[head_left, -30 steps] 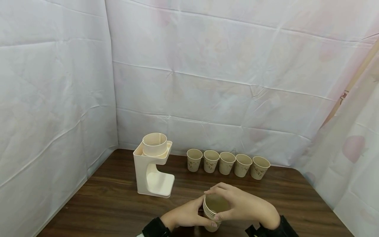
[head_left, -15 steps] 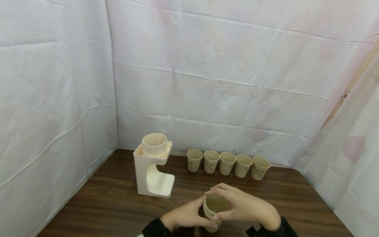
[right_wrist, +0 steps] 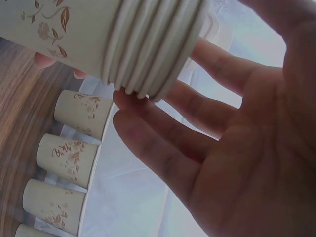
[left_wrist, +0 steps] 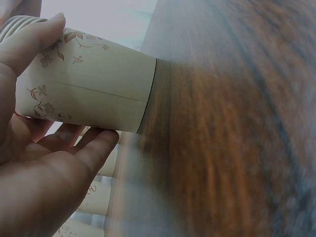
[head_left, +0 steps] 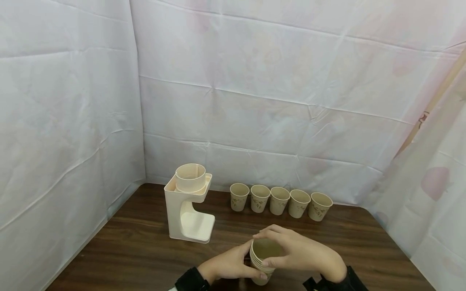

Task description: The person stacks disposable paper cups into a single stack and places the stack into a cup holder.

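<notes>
In the lower middle of the frame, the left hand [head_left: 230, 262] gripped the cup stack [left_wrist: 94, 79]. The right hand [head_left: 300, 251] held its rims [right_wrist: 153, 44].

We see five paper cups [head_left: 278, 202] in a row along the back of the table [head_left: 127, 250], before the hanging cloth [head_left: 255, 121]. Left of them is a stand [head_left: 174, 218] with a cylinder [head_left: 190, 184] on top. Nearer us, the nested cup stack [head_left: 268, 247] is between left hand [head_left: 230, 264] and right hand [head_left: 298, 250].

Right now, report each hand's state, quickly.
Left hand: holding the stack of cups by its side.
Right hand: gripping the same stack near its top.
</notes>
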### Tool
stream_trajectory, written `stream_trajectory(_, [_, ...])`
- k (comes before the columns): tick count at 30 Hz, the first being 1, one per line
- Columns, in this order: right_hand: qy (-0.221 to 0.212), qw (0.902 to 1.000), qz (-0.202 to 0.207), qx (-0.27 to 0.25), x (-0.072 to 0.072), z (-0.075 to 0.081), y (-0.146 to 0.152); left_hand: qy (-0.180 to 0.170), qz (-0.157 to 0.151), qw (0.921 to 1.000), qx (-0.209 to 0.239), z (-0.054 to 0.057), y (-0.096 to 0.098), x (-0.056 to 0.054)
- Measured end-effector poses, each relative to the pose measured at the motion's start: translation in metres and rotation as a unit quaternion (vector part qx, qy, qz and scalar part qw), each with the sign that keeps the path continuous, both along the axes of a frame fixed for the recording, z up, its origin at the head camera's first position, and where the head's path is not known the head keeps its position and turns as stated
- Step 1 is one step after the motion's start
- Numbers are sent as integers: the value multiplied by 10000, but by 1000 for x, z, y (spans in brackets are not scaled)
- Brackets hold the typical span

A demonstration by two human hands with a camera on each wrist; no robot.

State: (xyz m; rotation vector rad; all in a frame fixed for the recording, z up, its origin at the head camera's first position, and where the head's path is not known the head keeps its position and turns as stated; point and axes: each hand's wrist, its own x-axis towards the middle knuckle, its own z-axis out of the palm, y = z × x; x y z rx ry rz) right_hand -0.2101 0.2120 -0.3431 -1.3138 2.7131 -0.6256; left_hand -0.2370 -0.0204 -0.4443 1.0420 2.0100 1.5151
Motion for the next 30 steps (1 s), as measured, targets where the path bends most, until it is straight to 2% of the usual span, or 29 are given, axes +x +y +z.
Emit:
stream_trajectory(10, [490, 9983, -171, -252, -4, 5, 16, 65, 5, 10000, 65, -2, 1, 1])
stream_trajectory(16, [510, 9960, -670, -291, -10, 4, 29, 77, 41, 9999, 105, -2, 1, 0])
stream_trajectory(20, [668, 9934, -881, -322, -16, 1, 41, 174, 76, 9997, 123, -2, 2, -1])
stream_trajectory(26, [1070, 9842, -1338, -455, -27, -5, 62, 199, 43, 9995, 247, -3, 3, -3])
stream_trajectory(30, [1147, 9792, -1568, -587, -30, -11, 73, 192, 118, 9995, 200, -3, 3, -1])
